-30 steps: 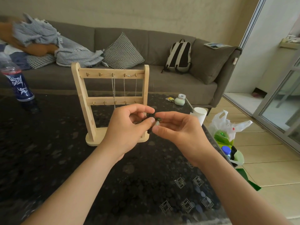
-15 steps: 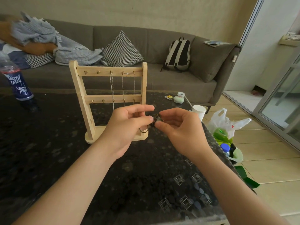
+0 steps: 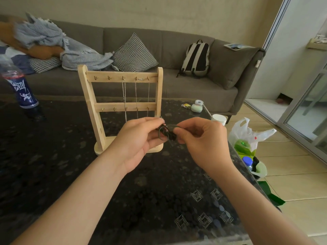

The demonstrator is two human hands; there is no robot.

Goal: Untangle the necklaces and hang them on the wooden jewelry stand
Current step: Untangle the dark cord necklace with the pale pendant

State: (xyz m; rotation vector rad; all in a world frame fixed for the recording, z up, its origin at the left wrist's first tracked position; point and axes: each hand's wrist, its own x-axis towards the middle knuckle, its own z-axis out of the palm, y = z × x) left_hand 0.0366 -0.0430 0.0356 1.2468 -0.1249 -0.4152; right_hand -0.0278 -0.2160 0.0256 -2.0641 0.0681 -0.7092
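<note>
Head view: a dark tangled necklace is held in the air between both hands, just in front of the wooden jewelry stand. The left hand and right hand each pinch it with curled fingers. Silver chains hang from the stand's top hooks. The stand sits on a dark speckled tabletop, with a blue bottle at the far left.
</note>
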